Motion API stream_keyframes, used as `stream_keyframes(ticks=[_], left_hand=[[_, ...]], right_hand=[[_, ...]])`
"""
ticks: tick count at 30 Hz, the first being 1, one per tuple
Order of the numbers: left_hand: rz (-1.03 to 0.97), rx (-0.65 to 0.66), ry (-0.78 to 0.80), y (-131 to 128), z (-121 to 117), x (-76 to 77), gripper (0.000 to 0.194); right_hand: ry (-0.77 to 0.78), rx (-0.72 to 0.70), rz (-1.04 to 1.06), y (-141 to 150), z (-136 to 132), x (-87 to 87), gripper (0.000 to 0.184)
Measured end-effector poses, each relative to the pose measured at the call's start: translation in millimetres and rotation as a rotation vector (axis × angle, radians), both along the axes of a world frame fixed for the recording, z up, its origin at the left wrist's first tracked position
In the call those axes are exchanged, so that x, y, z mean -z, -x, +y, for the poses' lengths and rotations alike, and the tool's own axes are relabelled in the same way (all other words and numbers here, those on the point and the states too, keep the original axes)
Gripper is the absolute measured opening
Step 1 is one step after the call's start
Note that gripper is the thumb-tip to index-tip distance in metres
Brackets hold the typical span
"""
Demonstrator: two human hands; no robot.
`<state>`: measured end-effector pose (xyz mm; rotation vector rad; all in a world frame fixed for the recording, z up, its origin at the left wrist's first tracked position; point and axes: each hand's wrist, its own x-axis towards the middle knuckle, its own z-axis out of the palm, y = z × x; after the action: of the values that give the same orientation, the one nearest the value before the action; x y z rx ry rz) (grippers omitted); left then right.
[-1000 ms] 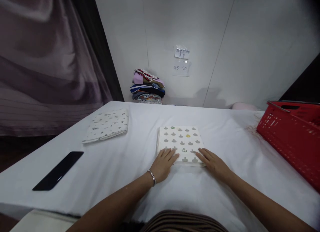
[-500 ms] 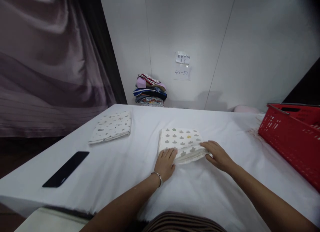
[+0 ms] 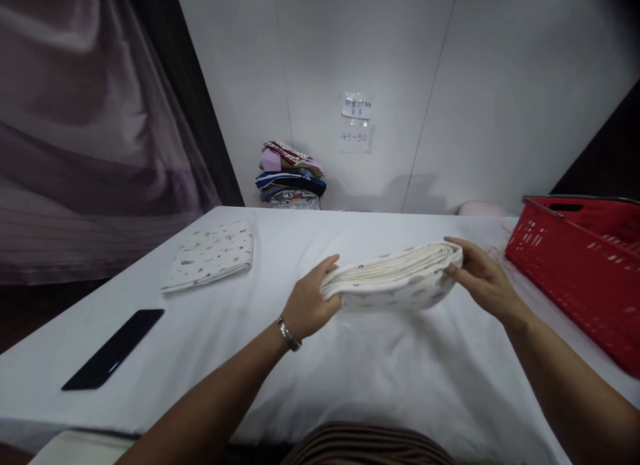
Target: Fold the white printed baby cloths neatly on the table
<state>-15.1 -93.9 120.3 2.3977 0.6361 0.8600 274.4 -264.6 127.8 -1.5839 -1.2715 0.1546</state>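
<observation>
A folded white cloth with small printed shapes (image 3: 395, 278) is lifted off the white table (image 3: 250, 331) and held level at mid-table. My left hand (image 3: 310, 305), with a bracelet at the wrist, grips its left end. My right hand (image 3: 480, 278) pinches its right end. The cloth's layered folded edge faces me.
A second folded printed cloth (image 3: 210, 255) lies at the left of the table. A black phone (image 3: 115, 348) rests near the left front edge. A red plastic basket (image 3: 580, 265) stands at the right. A pile of folded clothes (image 3: 290, 178) sits against the back wall under paper notes (image 3: 356, 121).
The folded cloth lay flat on the table with both hands at its near edge; both hands have gripped its ends and raised it off the table.
</observation>
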Motion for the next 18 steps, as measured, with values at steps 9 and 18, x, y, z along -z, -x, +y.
stream_keyframes(ticks=[9,18], left_hand=[[-0.118,0.032,1.035,-56.3,76.0,27.0,0.069],[-0.009,-0.351,0.943,-101.2,123.5,104.5,0.061]], right_hand=[[0.222,0.129,0.495,-28.0,58.4,22.4,0.060],[0.499,0.213,0.513,-40.4,117.2,106.0,0.072]])
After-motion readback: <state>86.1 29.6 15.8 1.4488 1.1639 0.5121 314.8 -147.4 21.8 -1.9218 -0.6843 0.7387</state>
